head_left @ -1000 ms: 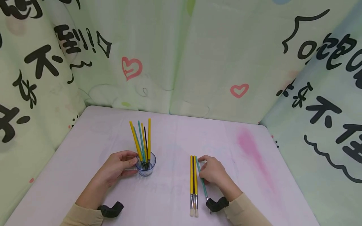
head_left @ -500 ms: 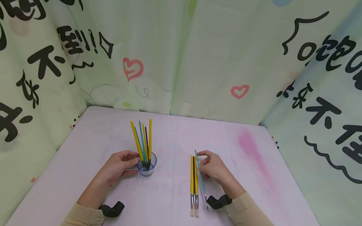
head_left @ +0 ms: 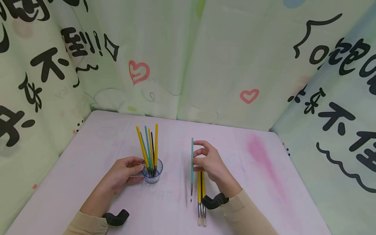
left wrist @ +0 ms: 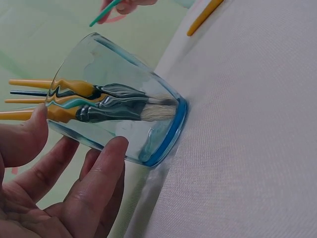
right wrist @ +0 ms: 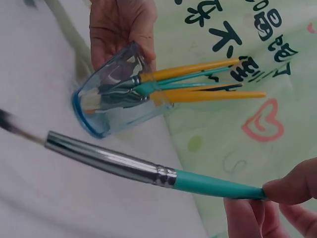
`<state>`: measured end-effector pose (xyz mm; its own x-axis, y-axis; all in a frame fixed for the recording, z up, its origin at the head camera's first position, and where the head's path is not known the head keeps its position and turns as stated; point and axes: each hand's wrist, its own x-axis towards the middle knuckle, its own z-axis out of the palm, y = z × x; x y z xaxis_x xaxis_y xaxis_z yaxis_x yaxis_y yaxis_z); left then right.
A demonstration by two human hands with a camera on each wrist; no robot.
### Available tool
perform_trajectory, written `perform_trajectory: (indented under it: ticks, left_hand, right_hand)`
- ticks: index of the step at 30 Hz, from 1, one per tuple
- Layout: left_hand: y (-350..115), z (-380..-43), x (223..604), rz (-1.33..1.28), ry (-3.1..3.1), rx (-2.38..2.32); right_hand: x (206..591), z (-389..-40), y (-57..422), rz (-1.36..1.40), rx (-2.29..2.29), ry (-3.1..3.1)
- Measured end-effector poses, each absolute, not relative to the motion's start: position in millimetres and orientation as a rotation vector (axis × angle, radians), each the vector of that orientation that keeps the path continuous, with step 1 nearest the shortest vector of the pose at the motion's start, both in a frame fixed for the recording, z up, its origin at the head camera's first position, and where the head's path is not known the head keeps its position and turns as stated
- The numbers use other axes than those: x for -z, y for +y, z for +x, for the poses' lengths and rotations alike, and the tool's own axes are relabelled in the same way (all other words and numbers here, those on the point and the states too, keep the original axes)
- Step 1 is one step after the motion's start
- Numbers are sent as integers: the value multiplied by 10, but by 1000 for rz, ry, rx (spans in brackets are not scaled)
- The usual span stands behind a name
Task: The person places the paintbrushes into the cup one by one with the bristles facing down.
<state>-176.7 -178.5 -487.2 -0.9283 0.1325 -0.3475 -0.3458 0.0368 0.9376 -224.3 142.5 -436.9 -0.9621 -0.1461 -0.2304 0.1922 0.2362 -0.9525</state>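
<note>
My left hand (head_left: 124,173) holds a clear drinking glass (head_left: 152,179) with a blue base, thumb near the rim and fingers along its side. Several paintbrushes stand in the glass bristles down, among them a yellow paintbrush (head_left: 156,140) and a black one. To the right, my right hand (head_left: 211,163) pinches a slim teal paintbrush (head_left: 192,178) by its handle, its dark bristle tip pointing down. In the right wrist view the teal brush's silver ferrule (right wrist: 106,159) crosses in front of the glass. My right hand partly covers the brushes lying below it.
Two yellow paintbrushes (head_left: 199,189) and a dark-handled one lie side by side, bristles towards me, on the pale pink tabletop (head_left: 117,137). A printed curtain (head_left: 217,65) closes off the back and both sides. Black cameras (head_left: 116,217) sit on both wrists.
My right hand has lifted the teal paintbrush from beside the lying brushes and carried it left and away from me, now nearly straight up and down in the head view. My left hand stays on the glass.
</note>
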Motion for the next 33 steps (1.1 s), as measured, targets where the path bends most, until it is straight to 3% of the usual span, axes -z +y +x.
perform_trajectory:
  ticks: [20,33]
  left_hand:
    - [-1788,-1775,4863,-225,1978,-1951]
    - [-1795,-1778,4867,-224,1967,-1963]
  right_hand:
    - [4218,-2384,665,-17,2456,2004]
    - [4427,-2387,461,-216,2257,2198]
